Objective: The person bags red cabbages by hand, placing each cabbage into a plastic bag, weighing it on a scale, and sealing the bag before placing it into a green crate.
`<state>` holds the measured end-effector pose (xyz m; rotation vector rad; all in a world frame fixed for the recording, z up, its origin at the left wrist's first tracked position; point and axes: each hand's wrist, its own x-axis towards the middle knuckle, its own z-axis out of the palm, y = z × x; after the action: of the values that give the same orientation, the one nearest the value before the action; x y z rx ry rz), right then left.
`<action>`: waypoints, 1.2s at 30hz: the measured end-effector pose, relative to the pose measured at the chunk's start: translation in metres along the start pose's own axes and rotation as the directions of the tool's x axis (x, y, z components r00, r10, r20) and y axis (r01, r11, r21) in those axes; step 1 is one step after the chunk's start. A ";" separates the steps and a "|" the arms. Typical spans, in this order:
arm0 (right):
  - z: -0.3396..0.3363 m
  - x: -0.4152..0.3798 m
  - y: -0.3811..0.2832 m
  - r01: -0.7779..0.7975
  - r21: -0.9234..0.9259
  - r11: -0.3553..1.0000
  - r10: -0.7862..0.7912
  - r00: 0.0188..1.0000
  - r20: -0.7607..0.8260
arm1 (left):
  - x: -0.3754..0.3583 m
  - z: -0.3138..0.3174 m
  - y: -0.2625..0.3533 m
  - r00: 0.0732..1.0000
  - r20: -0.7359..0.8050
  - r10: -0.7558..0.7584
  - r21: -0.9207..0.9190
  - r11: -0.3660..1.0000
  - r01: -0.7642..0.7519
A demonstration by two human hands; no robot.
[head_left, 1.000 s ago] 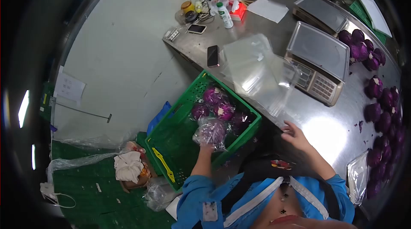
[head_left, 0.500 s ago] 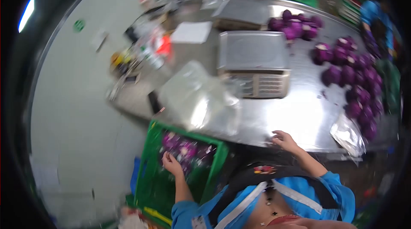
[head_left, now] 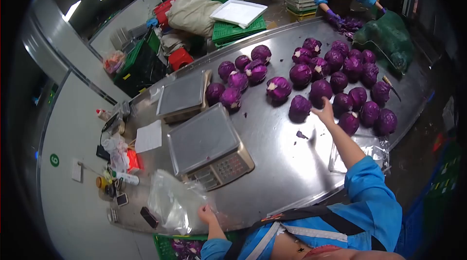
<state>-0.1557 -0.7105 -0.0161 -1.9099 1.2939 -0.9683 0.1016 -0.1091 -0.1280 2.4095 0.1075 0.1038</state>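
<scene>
My right hand point(head_left: 325, 111) reaches out over the steel table with its fingers apart. Its fingertips are at the near side of a red cabbage point(head_left: 320, 89), and another red cabbage point(head_left: 299, 106) lies just left of the thumb. Nothing is held in that hand. Down at the table's near edge, my left hand point(head_left: 207, 214) has its fingers curled at the edge of a clear plastic bag point(head_left: 170, 201), which lies flat in a stack. Part of the grip is hard to see.
Two scales, the nearer scale point(head_left: 204, 138) and the farther scale point(head_left: 181, 95), stand left of the cabbages. A green crate point(head_left: 163, 245) holds bagged cabbage below the table. More plastic point(head_left: 362, 150) lies on the right. A co-worker in purple gloves point(head_left: 334, 16) stands across, beside a green net sack point(head_left: 386, 38).
The view has swung right and up. My left hand has left the green crate and is now at the plastic bags. My right hand has moved from the table's edge to the cabbages.
</scene>
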 end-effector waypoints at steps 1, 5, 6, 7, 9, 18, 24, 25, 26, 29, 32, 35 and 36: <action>-0.008 0.027 0.004 -0.035 -0.059 0.998 0.032 0.998 -0.055 | 0.003 -0.005 0.000 0.994 0.059 -0.089 -0.041 0.995 0.091; -0.009 0.117 0.029 -0.042 -0.197 0.980 0.003 0.981 -0.193 | 0.009 -0.008 0.002 0.961 0.158 -0.225 -0.298 0.917 0.264; -0.007 0.133 0.038 -0.089 -0.182 0.979 0.070 0.992 -0.110 | -0.004 -0.010 0.012 1.000 0.027 0.003 -0.060 0.998 -0.001; -0.007 0.141 0.037 -0.139 -0.174 0.975 0.137 0.990 -0.021 | -0.010 -0.012 0.020 0.967 -0.037 0.250 0.217 0.947 -0.237; 0.013 0.149 0.060 -0.185 -0.120 0.975 0.188 0.982 0.014 | -0.003 -0.013 0.024 0.996 -0.021 0.082 0.197 0.977 -0.077; -0.022 -0.089 0.034 0.285 -0.239 0.928 -0.287 0.958 0.029 | -0.002 -0.017 0.012 0.987 0.055 -0.153 -0.244 0.956 0.162; -0.045 -0.092 -0.010 0.030 0.153 0.988 -0.004 0.986 -0.165 | 0.016 -0.017 -0.013 0.980 -0.090 0.176 0.081 0.982 -0.168; -0.037 -0.077 -0.005 -0.022 0.090 0.996 0.023 1.000 -0.013 | 0.024 -0.017 -0.020 1.000 -0.001 -0.018 -0.114 0.993 0.018; -0.030 -0.084 -0.011 -0.102 -0.070 0.992 0.115 0.967 0.226 | 0.025 -0.019 -0.021 1.000 0.003 -0.007 -0.124 0.992 0.007; -0.016 -0.119 -0.021 0.204 -0.329 0.922 0.220 0.421 0.880 | 0.027 -0.031 0.001 0.980 0.096 -0.173 -0.438 0.877 0.198; -0.034 -0.177 -0.087 0.440 -0.304 0.845 0.093 0.439 0.894 | 0.001 -0.042 0.044 0.989 0.126 0.082 -0.546 0.838 0.000; -0.020 -0.218 -0.097 0.552 -0.208 0.808 -0.132 0.513 0.848 | -0.060 -0.050 0.121 0.930 0.289 0.227 -0.512 0.858 -0.050; -0.014 -0.228 -0.107 0.318 -0.032 0.948 -0.168 0.581 0.796 | -0.083 -0.053 0.147 0.843 0.394 0.367 -0.565 0.820 -0.092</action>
<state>-0.1723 -0.4628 0.0282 -2.2880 0.5853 -0.0249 0.0207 -0.1922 0.0053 1.8093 -0.4156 -0.3302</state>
